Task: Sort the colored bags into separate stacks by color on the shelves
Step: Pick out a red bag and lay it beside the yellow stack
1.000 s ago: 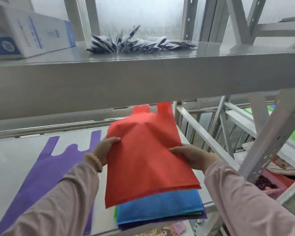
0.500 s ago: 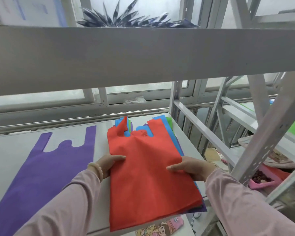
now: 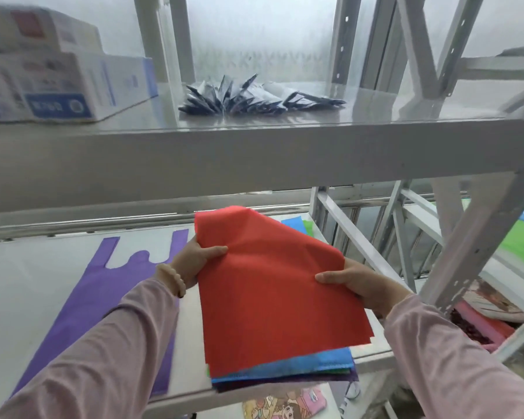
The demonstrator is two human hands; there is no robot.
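The red bag (image 3: 273, 291) is at the right end of the lower shelf (image 3: 28, 282), held by both hands over a pile of bags (image 3: 315, 368). Its far part is lifted and bunched into soft folds, while its near edge lies on the pile (the handles are not in sight). The left hand (image 3: 194, 261) pinches the bag's left edge, thumb pressed on top of the fabric and the other fingers hidden beneath it. The right hand (image 3: 360, 285) pinches the right edge the same way, thumb on top and fingers under the cloth. A beaded bracelet (image 3: 171, 279) sits on the left wrist, and both arms wear pale pink sleeves.

Under the red bag the pile shows a blue layer, a sliver of green and a dark purple one at the bottom, its near edge reaching the shelf's front lip. Left of the pile, a purple bag (image 3: 103, 297) lies flat on the same shelf, handles pointing away, partly covered by the left forearm.

On the upper shelf (image 3: 254, 155) stand stacked white and blue boxes (image 3: 67, 86) at the left and a fanned heap of dark packets (image 3: 254, 96) near the middle. To the right, a neighbouring rack holds a green sheet (image 3: 521, 246).
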